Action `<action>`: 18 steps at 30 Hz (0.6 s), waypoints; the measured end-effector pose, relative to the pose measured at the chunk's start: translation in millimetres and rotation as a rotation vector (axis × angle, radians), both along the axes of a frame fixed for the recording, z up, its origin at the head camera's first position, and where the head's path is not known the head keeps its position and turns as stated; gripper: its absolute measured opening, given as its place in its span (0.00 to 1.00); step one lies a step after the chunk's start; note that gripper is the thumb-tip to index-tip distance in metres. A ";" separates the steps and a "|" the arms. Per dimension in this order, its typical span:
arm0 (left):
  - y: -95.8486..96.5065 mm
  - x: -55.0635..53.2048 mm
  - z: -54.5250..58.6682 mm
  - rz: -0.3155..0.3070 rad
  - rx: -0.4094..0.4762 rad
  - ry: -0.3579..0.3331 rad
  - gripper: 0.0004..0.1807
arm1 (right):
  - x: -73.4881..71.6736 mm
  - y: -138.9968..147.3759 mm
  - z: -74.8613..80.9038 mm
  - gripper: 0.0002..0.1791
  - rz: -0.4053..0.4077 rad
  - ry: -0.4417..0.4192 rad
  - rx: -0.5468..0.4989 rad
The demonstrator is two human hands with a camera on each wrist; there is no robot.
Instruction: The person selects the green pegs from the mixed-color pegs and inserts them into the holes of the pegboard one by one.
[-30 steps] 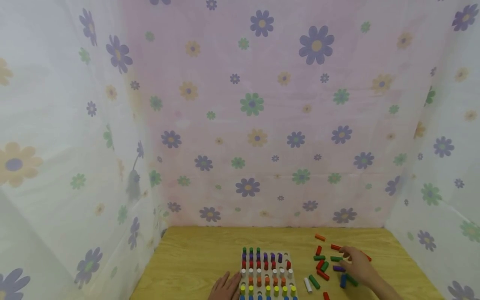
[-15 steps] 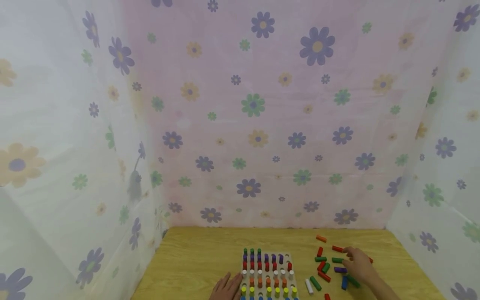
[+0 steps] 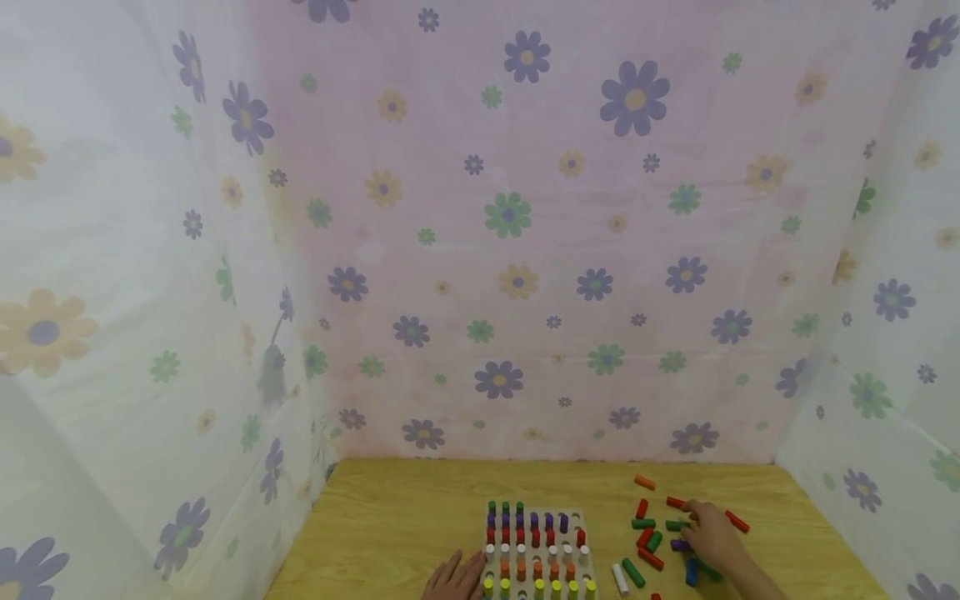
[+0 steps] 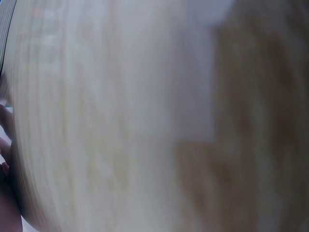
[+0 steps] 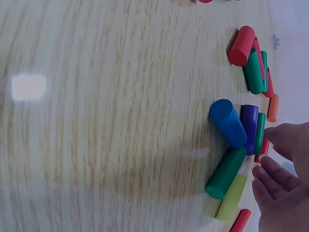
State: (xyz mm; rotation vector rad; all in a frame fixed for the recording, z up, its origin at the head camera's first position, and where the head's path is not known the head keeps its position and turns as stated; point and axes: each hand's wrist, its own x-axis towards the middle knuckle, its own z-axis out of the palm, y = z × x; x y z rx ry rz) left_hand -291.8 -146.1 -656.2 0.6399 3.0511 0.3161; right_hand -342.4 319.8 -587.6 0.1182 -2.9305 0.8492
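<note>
A pegboard (image 3: 581, 562) stands at the front middle of the table, with coloured pegs upright in rows. My left hand (image 3: 454, 577) lies flat at its left side, fingertips at its edge. In the blurred left wrist view, a few fingers (image 4: 5, 125) show at the left edge. My right hand (image 3: 716, 537) hovers among loose pegs, thumb and fingers apart, holding nothing that I can see. Nearest its fingertips are a red peg (image 5: 265, 146) and a green peg (image 5: 259, 133). Beside them lie a purple peg (image 5: 249, 128), a blue peg (image 5: 229, 123) and a yellow peg (image 5: 232, 198).
More loose pegs lie right of the board, among them a white peg (image 3: 619, 578) and an orange peg (image 3: 644, 482). Another red peg (image 3: 737, 522) lies beyond my right hand. Flowered sheets (image 3: 525, 333) enclose the wooden table (image 3: 397, 508) at the back and sides.
My right hand has shifted slightly over the pegs, covering more of the purple one and uncovering the red peg at far right. The left hand keeps its place. The head view has tilted slightly up.
</note>
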 end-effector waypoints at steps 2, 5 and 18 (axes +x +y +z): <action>0.2 0.3 0.9 0.005 0.017 -0.005 0.37 | -0.5 -0.9 -0.2 0.15 -0.006 -0.004 0.003; 1.2 0.0 1.8 0.035 0.051 -0.011 0.35 | -2.2 -1.9 -1.4 0.13 -0.008 -0.008 -0.004; 1.1 0.9 -0.5 0.041 0.052 0.011 0.33 | -4.6 -2.9 -5.5 0.11 -0.034 -0.051 -0.059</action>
